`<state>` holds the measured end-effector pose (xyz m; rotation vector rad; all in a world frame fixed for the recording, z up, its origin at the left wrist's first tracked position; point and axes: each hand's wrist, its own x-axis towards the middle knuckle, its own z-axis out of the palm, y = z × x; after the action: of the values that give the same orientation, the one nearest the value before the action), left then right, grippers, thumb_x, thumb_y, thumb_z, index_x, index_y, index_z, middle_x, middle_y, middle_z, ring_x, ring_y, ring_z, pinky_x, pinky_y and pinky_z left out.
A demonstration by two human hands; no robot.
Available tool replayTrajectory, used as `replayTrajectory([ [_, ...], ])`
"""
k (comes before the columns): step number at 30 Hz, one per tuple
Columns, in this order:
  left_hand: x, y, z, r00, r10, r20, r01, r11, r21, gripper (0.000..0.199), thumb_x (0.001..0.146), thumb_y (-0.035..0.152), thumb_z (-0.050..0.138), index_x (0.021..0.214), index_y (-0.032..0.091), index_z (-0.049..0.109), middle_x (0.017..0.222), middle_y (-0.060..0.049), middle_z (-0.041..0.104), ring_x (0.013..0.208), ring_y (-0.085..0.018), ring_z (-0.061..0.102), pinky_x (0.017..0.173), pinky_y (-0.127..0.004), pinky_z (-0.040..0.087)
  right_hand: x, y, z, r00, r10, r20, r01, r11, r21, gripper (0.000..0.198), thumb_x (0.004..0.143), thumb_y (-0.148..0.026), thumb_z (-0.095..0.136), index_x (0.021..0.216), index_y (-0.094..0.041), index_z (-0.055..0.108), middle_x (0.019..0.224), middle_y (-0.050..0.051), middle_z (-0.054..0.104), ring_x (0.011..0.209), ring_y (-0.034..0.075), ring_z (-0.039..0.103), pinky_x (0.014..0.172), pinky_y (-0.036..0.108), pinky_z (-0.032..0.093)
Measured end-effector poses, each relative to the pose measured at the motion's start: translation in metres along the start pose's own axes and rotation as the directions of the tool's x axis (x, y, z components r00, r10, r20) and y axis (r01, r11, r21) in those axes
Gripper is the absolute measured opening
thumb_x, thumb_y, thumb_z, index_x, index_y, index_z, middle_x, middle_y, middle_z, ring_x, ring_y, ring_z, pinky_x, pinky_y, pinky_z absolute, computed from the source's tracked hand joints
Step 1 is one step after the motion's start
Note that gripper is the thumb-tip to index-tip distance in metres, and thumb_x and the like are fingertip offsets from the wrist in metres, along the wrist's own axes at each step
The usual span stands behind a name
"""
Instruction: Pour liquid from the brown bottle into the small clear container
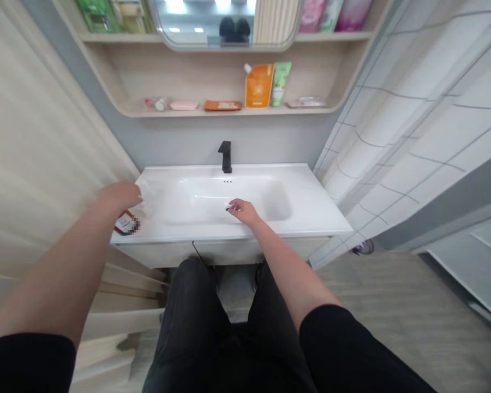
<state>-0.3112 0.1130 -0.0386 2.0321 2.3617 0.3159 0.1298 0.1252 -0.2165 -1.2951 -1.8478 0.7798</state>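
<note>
My left hand (pixel 121 195) is at the left end of the white washbasin counter (pixel 323 210), slightly smeared by motion. Its fingers seem closed on a crumpled, see-through plastic bag (pixel 148 197) that spreads over the counter; the fingertips are mostly hidden. Just below this wrist lies a small red-edged item with a white label (pixel 126 222), partly pixelated. My right hand (pixel 244 211) hangs over the basin (pixel 270 196), fingers loosely bent and a little apart, with nothing visible in them. Its fingertips are beside the dark drain (pixel 227 208).
A black faucet (pixel 226 157) stands behind the basin. Above it, a wall shelf (pixel 180 113) bears an orange pouch (pixel 258 86), a green tube (pixel 280 83) and several small items, under a mirror (pixel 213 27). A cream curtain (pixel 36 164) hangs left; tiled wall (pixel 393 164) rises right.
</note>
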Motion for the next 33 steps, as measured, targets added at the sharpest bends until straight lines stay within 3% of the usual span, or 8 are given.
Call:
replayTrajectory([
  [2,-0.006,0.016,-0.001,0.997,-0.017,0.069,0.013,0.998,0.064,0.019,0.074,0.030,0.084,0.075,0.015,0.073,0.069,-0.005,0.066,0.095,-0.028,0.066,0.114,-0.054,0.050,0.000,0.000,0.000,1.000,-0.006,0.002,0.006,1.000,0.010,0.020,0.091,-0.030,0.082,0.111,-0.027,0.080,0.098,0.002,0.084,0.093,0.022,0.078,0.095,0.036,0.061],
  [5,-0.024,0.058,0.014,0.992,0.123,0.011,-0.121,0.986,-0.111,0.024,0.082,0.038,0.081,0.095,0.018,0.083,0.088,-0.009,0.078,0.096,-0.029,0.069,0.106,-0.043,0.053,-0.001,-0.001,0.000,0.999,-0.039,0.023,0.037,0.996,0.079,0.027,0.095,-0.039,0.080,0.117,-0.025,0.079,0.105,0.005,0.084,0.097,0.023,0.078,0.097,0.038,0.061],
  [11,-0.061,0.161,0.103,0.984,0.136,-0.116,-0.178,0.791,-0.586,0.020,0.087,0.042,0.075,0.083,0.023,0.079,0.078,-0.004,0.076,0.078,-0.024,0.068,0.078,-0.034,0.051,-0.009,-0.010,0.001,0.983,-0.155,0.094,0.135,0.972,0.194,0.085,0.080,-0.052,0.095,0.154,-0.029,0.063,0.152,0.013,0.070,0.115,0.025,0.075,0.096,0.038,0.063],
  [15,-0.072,0.205,0.158,0.959,0.107,-0.262,-0.270,0.619,-0.737,0.014,0.088,0.037,0.077,0.087,0.024,0.077,0.075,-0.002,0.070,0.071,-0.021,0.062,0.075,-0.035,0.048,-0.010,-0.011,0.001,0.989,-0.135,0.059,0.130,0.988,0.087,0.095,0.072,-0.041,0.101,0.156,-0.026,0.059,0.140,0.012,0.073,0.111,0.025,0.074,0.102,0.040,0.061],
  [18,-0.072,0.214,0.181,0.929,0.154,-0.337,-0.366,0.515,-0.775,0.013,0.087,0.031,0.079,0.098,0.023,0.080,0.086,-0.003,0.070,0.076,-0.021,0.060,0.078,-0.036,0.050,-0.006,-0.010,0.001,0.995,-0.095,0.005,0.095,0.995,-0.004,0.085,0.069,-0.036,0.101,0.145,-0.024,0.064,0.124,0.008,0.075,0.103,0.024,0.072,0.101,0.041,0.059],
  [22,-0.065,0.211,0.192,0.920,0.228,-0.318,-0.389,0.449,-0.804,0.022,0.085,0.023,0.078,0.107,0.024,0.081,0.095,-0.003,0.067,0.075,-0.018,0.057,0.077,-0.035,0.051,-0.003,-0.009,0.001,0.998,-0.060,0.019,0.061,0.996,-0.071,0.064,0.067,-0.040,0.102,0.119,-0.023,0.068,0.113,0.005,0.075,0.101,0.026,0.071,0.097,0.040,0.058],
  [29,-0.062,0.211,0.199,0.901,0.278,-0.332,-0.430,0.486,-0.761,0.006,0.092,0.025,0.075,0.097,0.022,0.076,0.092,-0.003,0.063,0.077,-0.019,0.057,0.078,-0.036,0.049,-0.009,-0.015,0.000,0.994,-0.075,0.073,0.078,0.996,-0.032,0.077,0.074,-0.038,0.100,0.137,-0.025,0.059,0.112,0.003,0.078,0.096,0.023,0.073,0.091,0.035,0.056],
  [33,-0.062,0.213,0.202,0.926,0.145,-0.348,-0.368,0.550,-0.750,0.029,0.083,0.033,0.089,0.085,0.024,0.061,0.084,-0.001,0.059,0.081,-0.021,0.058,0.081,-0.036,0.049,-0.011,-0.017,0.000,0.988,-0.121,0.091,0.126,0.991,-0.053,0.075,0.073,-0.040,0.100,0.134,-0.024,0.060,0.115,0.005,0.079,0.096,0.023,0.075,0.089,0.034,0.056],
])
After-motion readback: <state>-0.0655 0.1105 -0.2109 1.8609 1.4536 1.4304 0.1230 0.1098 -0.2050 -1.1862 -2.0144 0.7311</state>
